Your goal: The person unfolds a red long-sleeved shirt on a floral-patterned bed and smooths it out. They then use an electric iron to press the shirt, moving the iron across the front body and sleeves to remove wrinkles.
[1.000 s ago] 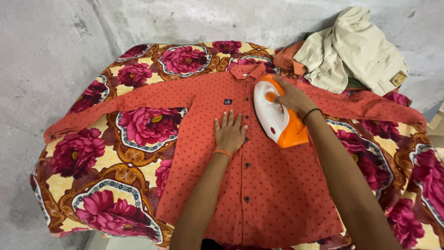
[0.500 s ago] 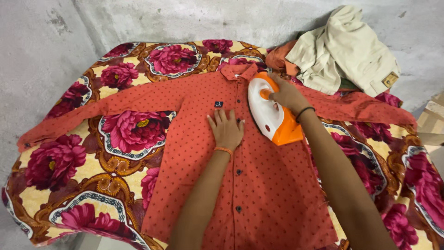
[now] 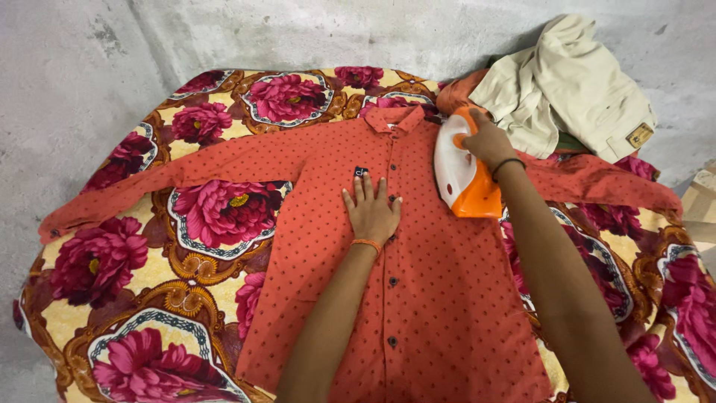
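Note:
An orange-red dotted shirt (image 3: 440,298) lies buttoned and spread flat, sleeves out to both sides, on a flowered cloth (image 3: 186,246). My left hand (image 3: 371,209) presses flat on the shirt's chest, fingers apart, just beside the button line. My right hand (image 3: 486,142) grips the handle of a white and orange iron (image 3: 461,175), which rests on the shirt's right shoulder near the collar (image 3: 395,117).
A heap of beige and orange clothes (image 3: 567,82) sits at the back right against the grey wall (image 3: 298,30). The cloth's edges drop off at the left and front. A pale box corner (image 3: 701,201) shows at the far right.
The iron has slid right and up, from the chest beside the button line to the right shoulder. My left hand stays flat on the chest.

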